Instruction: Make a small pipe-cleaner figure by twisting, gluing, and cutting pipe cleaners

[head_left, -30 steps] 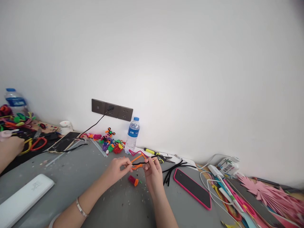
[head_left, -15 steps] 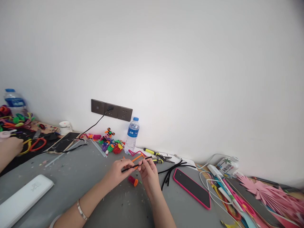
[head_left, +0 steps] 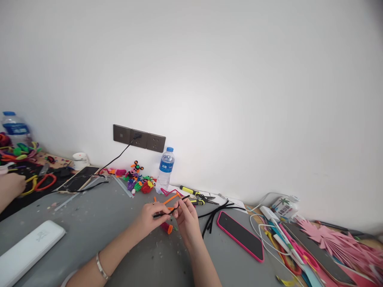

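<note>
A thin black pipe cleaner (head_left: 172, 211) runs between my two hands over the grey table. My left hand (head_left: 151, 218) is closed, its fingers pinching the left stretch of it. Beside it, my right hand (head_left: 187, 217) pinches the right part, with one end sticking up past the fingertips. Just below the hands lies a small red piece with an orange end (head_left: 167, 228), partly covered by my left hand. Behind them are an orange pipe cleaner (head_left: 172, 198) and a bent pink one (head_left: 166, 193). Several more black pipe cleaners (head_left: 214, 213) lie to the right.
Yellow-and-black-handled snips (head_left: 203, 197) lie behind my hands, near a water bottle (head_left: 165, 169) and small colourful figures (head_left: 140, 181). A pink-cased phone (head_left: 241, 236) is at right, a white case (head_left: 32, 251) at left. Another person's hand (head_left: 12, 186) is beside orange-handled scissors (head_left: 46, 182).
The view has shifted slightly, so things sit a little further left. Both hands keep hold of the black pipe cleaner, which bends a bit more between them.
</note>
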### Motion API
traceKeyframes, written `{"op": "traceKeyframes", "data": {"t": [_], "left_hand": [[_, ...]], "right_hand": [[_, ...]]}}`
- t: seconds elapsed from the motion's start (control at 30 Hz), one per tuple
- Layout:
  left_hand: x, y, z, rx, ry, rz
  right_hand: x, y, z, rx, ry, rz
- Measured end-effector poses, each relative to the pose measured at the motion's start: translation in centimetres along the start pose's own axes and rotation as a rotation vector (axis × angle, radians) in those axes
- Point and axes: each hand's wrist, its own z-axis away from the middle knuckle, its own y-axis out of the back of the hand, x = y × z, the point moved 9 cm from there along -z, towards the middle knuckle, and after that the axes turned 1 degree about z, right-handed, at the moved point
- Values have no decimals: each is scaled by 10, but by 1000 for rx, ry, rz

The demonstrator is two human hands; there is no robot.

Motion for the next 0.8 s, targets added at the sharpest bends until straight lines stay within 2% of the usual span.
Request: {"op": "traceKeyframes", "data": {"t": [0.17,0.33,0.47,0.63,0.8], "left_hand": [[10,0,1,2,-57,27],[20,-3,4,-59,-123,-107],[10,1,2,-23,-11,-75],[-11,4,0,35,185,194],[-12,8,-2,78,156,209]], "right_hand": [[2,-3,0,-12,0,8],[3,0,0,18,35,65],[0,6,-2,78,56,65],[-3,24,-6,186,52,-47],[-10,36,-8,235,79,-116]]}}
